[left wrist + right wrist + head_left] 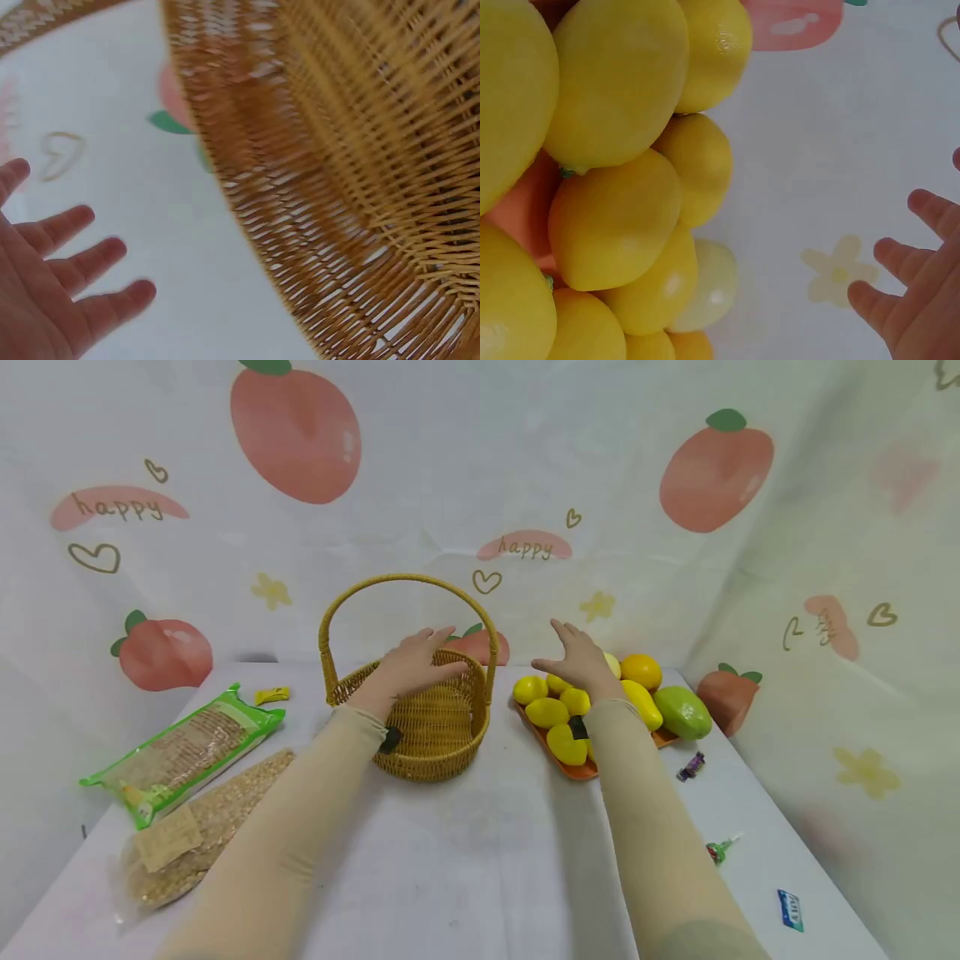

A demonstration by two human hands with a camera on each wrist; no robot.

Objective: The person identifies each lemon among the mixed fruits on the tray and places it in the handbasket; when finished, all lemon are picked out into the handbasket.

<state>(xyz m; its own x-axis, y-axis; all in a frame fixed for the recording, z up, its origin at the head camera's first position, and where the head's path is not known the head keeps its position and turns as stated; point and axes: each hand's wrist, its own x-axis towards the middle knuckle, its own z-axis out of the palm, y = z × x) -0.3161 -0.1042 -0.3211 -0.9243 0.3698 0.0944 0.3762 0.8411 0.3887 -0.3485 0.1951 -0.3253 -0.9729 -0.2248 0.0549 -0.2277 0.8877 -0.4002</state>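
Observation:
My left hand [411, 668], fingers spread and holding nothing, is above the wicker basket [431, 768], inside the arch of its tall handle in the head view. The left wrist view shows the basket's woven wall [255, 195] close beside the spread fingers [105, 307]. My right hand [579, 662] reaches out over the left part of the orange tray [579, 772], palm turned inward, also with nothing in it. Lemons [546, 712] and other yellow fruit are heaped on that tray. From the right wrist, the lemons [615, 217] appear at left, apart from the fingers [930, 210].
At left lie a green-edged food bag [187, 752] and a clear bag of grains [210, 827], with a yellow packet [272, 695] behind. A green mango-like fruit [682, 712] sits at the tray's right. Candies, including a purple one [692, 766] and a blue one [791, 910], line the right edge.

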